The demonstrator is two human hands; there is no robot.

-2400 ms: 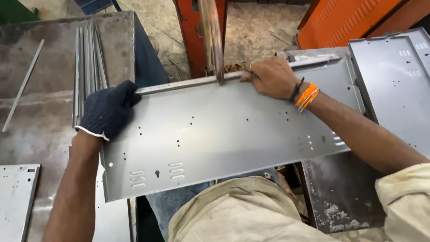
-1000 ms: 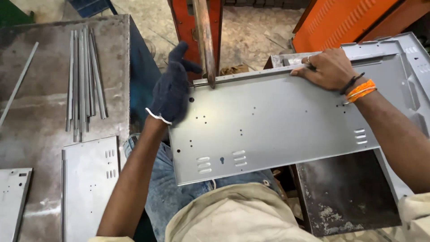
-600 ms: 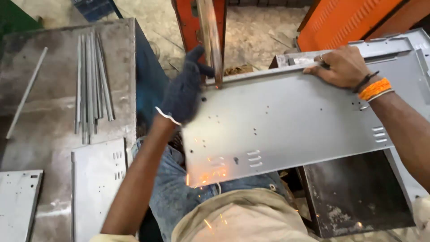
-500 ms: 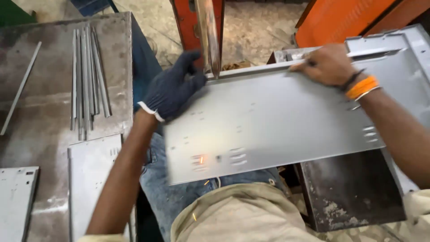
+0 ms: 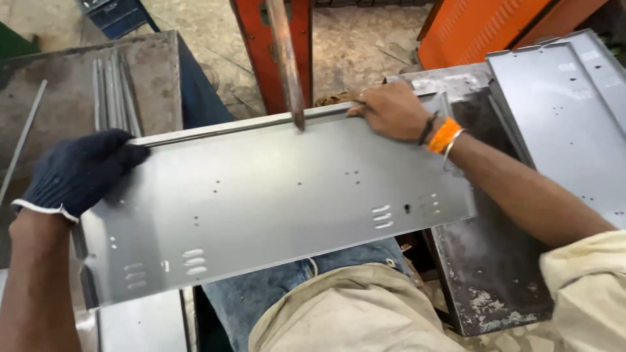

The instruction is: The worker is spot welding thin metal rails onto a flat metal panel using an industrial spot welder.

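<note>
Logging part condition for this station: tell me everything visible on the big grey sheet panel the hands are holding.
The grey sheet-metal panel is a long, flat rectangle that looks like bare steel, with a folded lip along its far edge. It carries small punched holes and groups of short slots near both ends. It lies roughly level across the person's lap, slightly skewed. The gloved left hand holds its left end, the bare right hand presses the far edge, and a vertical metal rod meets that lip.

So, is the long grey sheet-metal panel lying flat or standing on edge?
Flat: grey sheet-metal panel shows its broad face, left hand and right hand on its ends.
</note>
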